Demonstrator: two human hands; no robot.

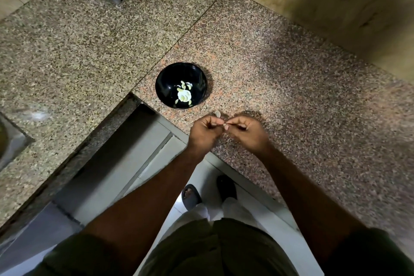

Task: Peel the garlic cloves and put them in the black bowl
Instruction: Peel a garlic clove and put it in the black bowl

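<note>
Black bowl (165,80) upright on speckled counter, pale peeled cloves (184,94) clustered inside, small garlic clove (224,123) pinched nearby

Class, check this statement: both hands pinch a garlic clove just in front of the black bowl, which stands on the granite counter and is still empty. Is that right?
Not quite. The head view shows the black bowl is not empty: several peeled cloves already lie in it. The rest holds: the left hand and right hand pinch a garlic clove just in front of the bowl on the granite counter.

Garlic clove (224,125) between both pinching hands
</note>
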